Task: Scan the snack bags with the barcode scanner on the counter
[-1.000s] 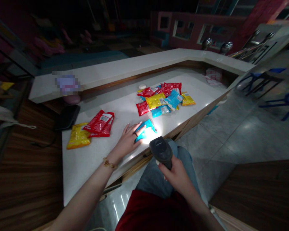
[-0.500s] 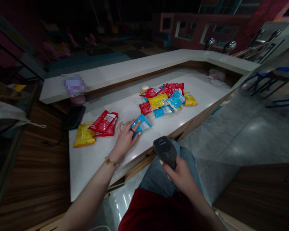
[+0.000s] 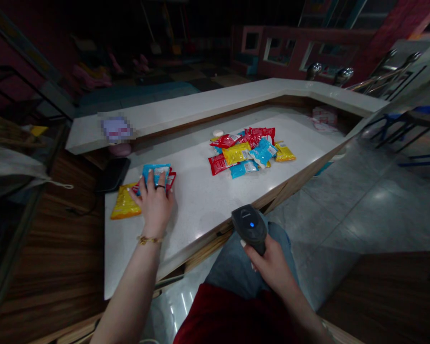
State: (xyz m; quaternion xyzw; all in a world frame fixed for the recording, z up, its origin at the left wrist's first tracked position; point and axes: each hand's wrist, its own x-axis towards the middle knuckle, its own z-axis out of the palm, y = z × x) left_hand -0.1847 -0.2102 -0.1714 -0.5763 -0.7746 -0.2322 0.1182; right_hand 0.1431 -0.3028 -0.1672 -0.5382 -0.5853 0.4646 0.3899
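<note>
My left hand (image 3: pixel 155 203) is on a blue snack packet (image 3: pixel 161 169), fingers spread over its top and gripping it. This packet lies over red packets (image 3: pixel 172 178), which are mostly hidden beneath it. Beside them on the left is a yellow packet (image 3: pixel 123 204). In my right hand (image 3: pixel 270 263) is a black barcode scanner (image 3: pixel 250 224), held above my lap near the counter's front edge, with a blue light showing on its top. Farther along the white counter (image 3: pixel 193 215) sits a mixed pile of red, yellow and blue packets (image 3: pixel 236 153).
A raised white ledge (image 3: pixel 208 98) runs along the back of the counter. A black flat device (image 3: pixel 112 174) stands at the left end, below a blurred-out item (image 3: pixel 115 128). A small white round object (image 3: pixel 218 133) lies behind the pile. Blue stools (image 3: pixel 421 114) are at the right.
My left hand has moved left with the blue packet, bringing it from the counter's middle onto the red packets. A blue light now shows on the scanner, which stays in my right hand.
</note>
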